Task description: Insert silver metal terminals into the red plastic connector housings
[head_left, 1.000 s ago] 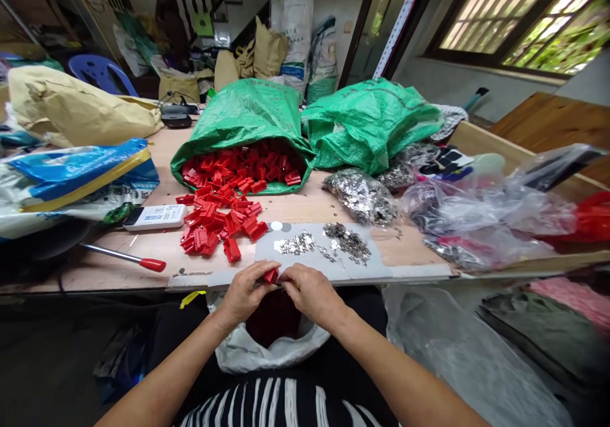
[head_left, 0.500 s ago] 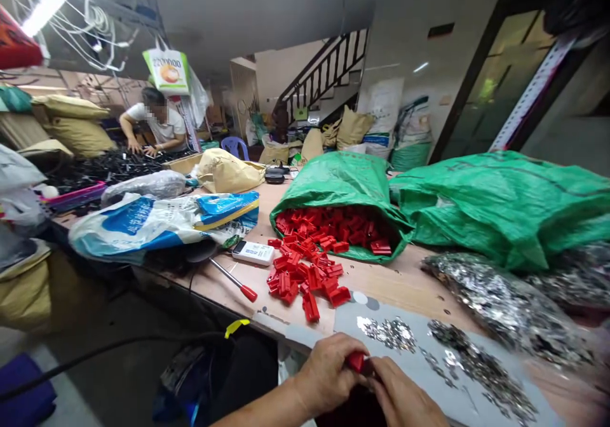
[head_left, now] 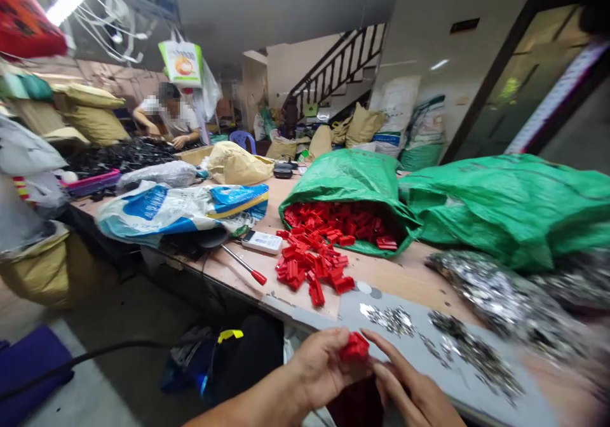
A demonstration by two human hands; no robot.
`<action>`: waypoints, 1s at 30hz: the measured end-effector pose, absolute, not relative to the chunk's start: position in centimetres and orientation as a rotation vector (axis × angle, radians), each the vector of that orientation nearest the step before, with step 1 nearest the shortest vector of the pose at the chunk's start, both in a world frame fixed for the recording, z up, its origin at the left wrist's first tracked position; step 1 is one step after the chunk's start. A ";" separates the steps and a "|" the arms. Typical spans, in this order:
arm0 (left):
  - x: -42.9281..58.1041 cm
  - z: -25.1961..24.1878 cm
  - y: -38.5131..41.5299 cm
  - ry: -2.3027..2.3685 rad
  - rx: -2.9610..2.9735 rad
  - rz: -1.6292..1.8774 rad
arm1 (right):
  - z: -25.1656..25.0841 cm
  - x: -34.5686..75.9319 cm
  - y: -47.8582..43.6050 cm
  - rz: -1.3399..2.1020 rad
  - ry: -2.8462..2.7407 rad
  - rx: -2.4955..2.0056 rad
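Note:
My left hand [head_left: 320, 365] is closed around a red plastic part [head_left: 355, 348], which shows between the thumb and fingers. My right hand [head_left: 410, 382] is just to the right of it, fingers stretched and apart, with the tips close to the red part. I see nothing held in the right hand, though its palm side is partly hidden. Beyond my hands lies a loose pile of red plastic parts [head_left: 312, 263], spilling from an open green sack [head_left: 352, 168]. Small shiny metal pieces [head_left: 388, 319] lie on a grey sheet [head_left: 350, 305] close to my right hand.
More metal pieces [head_left: 476, 357] spread to the right, below a clear bag of metal parts [head_left: 481, 287]. A second green sack [head_left: 515, 204] stands behind. Left are a red-tipped lever [head_left: 245, 265], a white box [head_left: 262, 242] and a blue-white bag [head_left: 181, 211]. A person [head_left: 169, 119] works at the far left.
My hands have drawn slightly apart. My right fingers have come away from the red part, which now shows more fully in my left hand. The view has turned slightly left.

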State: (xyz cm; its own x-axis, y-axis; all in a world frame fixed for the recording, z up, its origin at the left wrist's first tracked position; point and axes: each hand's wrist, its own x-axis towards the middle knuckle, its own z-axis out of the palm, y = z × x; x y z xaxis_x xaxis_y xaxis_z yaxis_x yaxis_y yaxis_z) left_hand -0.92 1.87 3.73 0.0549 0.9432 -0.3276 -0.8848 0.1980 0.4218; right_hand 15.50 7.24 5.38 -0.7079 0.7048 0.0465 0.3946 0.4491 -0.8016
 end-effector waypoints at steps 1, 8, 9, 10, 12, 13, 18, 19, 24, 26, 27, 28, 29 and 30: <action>-0.8 4.0 1.5 0.576 0.093 1.385 | 6.1 15.3 6.9 1.146 -2.348 -0.941; -1.2 5.4 0.9 0.613 0.004 1.302 | 7.8 14.7 6.2 1.217 -2.273 -0.944; -1.3 5.5 0.9 0.618 -0.001 1.294 | 7.7 14.7 6.2 1.229 -2.257 -0.943; -1.3 5.5 0.9 0.625 -0.009 1.286 | 7.6 14.8 6.1 1.232 -2.245 -0.944; -1.2 5.6 1.0 0.642 -0.025 1.276 | 7.6 15.0 6.1 1.218 -2.248 -0.940; -1.2 5.7 1.0 0.652 -0.034 1.271 | 7.7 15.1 6.1 1.200 -2.261 -0.939; -0.5 5.9 1.1 0.687 -0.063 1.262 | 7.7 15.5 6.0 1.018 -2.327 -0.982; -0.3 5.9 1.1 0.696 -0.059 1.264 | 7.5 15.6 6.1 0.982 -2.309 -0.994; 0.6 5.3 1.0 0.711 -0.026 1.259 | 6.2 15.6 6.3 1.081 -2.066 -0.988; 0.7 5.1 1.0 0.709 -0.045 1.239 | 5.9 15.6 6.3 1.164 -2.020 -0.991; 0.7 5.0 1.0 0.709 -0.057 1.232 | 5.9 15.7 6.2 1.193 -2.019 -0.998; 0.7 4.9 1.1 0.709 -0.068 1.229 | 5.8 15.7 6.1 1.211 -2.028 -1.008; 0.7 4.8 1.1 0.712 -0.076 1.229 | 5.8 15.7 6.0 1.221 -2.039 -1.023; 0.7 4.7 1.1 0.719 -0.079 1.230 | 5.7 15.7 5.9 1.222 -2.051 -1.040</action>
State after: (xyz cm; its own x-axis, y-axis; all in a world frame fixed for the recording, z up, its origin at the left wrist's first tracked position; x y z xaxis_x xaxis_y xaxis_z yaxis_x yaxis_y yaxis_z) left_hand 0.67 1.06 4.72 0.1462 0.8292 -0.5394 -0.8770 0.3609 0.3171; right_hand 15.75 5.87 5.67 -0.5626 0.8249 0.0548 0.3442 0.2941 -0.8917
